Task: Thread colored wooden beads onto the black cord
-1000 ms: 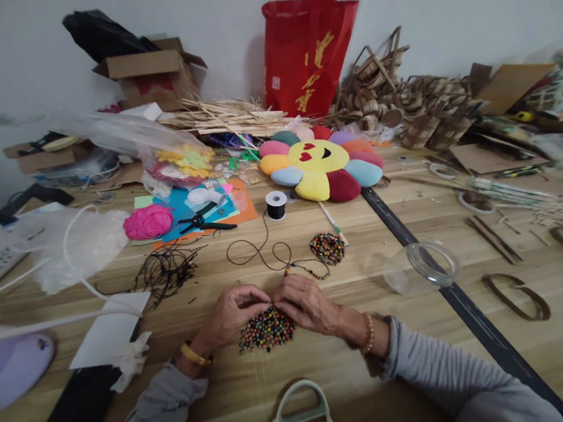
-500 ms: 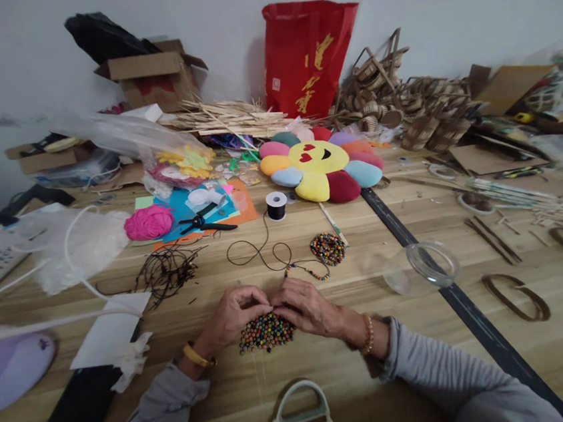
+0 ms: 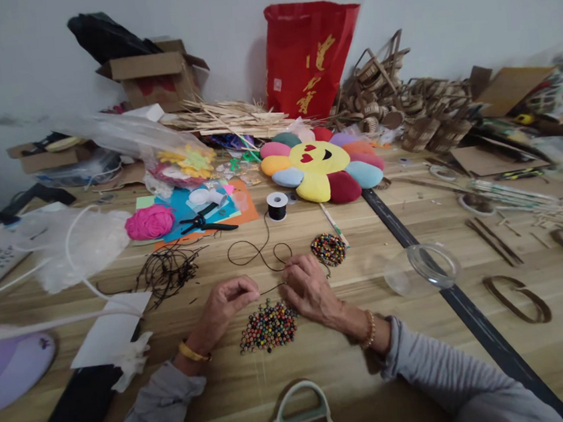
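Your left hand has its thumb and finger pinched close together on a thin black string. Your right hand has its fingers curled in narrow and holds the string too. The string is just above the pile of beads, which sits on the table between your wrists.

At the back, a brown box has a black bag poking out of its top. A see-through bag has yellow flowers in it. A clear jar is on your right, well apart from your hand.

You have table top between the beads and the scissors, and more between your right hand and the jar. The table's edge shows at the bottom right corner.
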A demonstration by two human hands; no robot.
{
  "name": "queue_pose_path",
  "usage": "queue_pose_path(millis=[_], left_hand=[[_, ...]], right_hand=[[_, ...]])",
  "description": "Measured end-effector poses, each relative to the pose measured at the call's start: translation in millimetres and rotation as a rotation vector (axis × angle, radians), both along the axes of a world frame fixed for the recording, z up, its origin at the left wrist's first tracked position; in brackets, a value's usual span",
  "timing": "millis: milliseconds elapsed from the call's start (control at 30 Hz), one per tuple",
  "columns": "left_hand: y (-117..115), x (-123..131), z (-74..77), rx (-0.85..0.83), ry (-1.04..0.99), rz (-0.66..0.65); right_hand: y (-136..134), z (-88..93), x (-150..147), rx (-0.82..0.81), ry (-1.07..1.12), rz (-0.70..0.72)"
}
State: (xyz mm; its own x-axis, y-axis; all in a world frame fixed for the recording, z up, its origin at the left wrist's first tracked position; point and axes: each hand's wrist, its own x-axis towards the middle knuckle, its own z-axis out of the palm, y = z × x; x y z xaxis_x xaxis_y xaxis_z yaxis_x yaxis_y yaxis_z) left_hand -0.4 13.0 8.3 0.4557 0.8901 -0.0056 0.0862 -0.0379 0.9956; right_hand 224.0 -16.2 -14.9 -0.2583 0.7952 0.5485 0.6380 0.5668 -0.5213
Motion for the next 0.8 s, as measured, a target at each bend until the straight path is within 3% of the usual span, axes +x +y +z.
queue_pose_path(millis=[233, 400, 633, 800], left_hand=[[-4.9, 8.0, 4.8, 0.08, 0.079, -0.041], [-9.2, 12.9, 6.7, 0.177, 0.135, -0.12], [-9.1, 13.2, 5.6, 0.23, 0.179, -0.137], [-6.1, 11.5, 1.9, 0.31, 0.251, -0.056]], right_hand=[[-8.7, 5.1, -1.9, 0.009, 0.079, 0.275], [-12.4, 7.4, -4.8, 0.087, 0.029, 0.392], [-10.4, 2.1, -4.5, 0.095, -0.016, 0.373], [-9.7, 1.1, -3.5, 0.036, -0.015, 0.256]])
